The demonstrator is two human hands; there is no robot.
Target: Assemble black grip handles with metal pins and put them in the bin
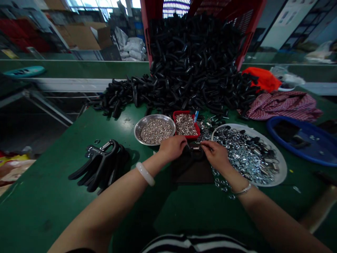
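Observation:
My left hand [172,147] and my right hand [216,154] meet over a dark mat [192,170] on the green table [52,196]. Both are closed in a pinch around a small black part with a metal piece [195,148] held between them. Just beyond the fingers stand a round metal dish [154,130] of small silver parts and a red tray [186,124] of metal pins. A wide white plate [279,168] of steel rings and dark bits lies right of my right hand. A white bangle sits on my left wrist, a thin bracelet on the right.
A big heap of black plastic handles [189,70] spills from a tipped red crate [247,21] at the back. Assembled black hand grips [101,165] lie stacked at the left. A checked cloth [284,103], an orange cloth [263,79] and a blue basin [302,140] lie at the right.

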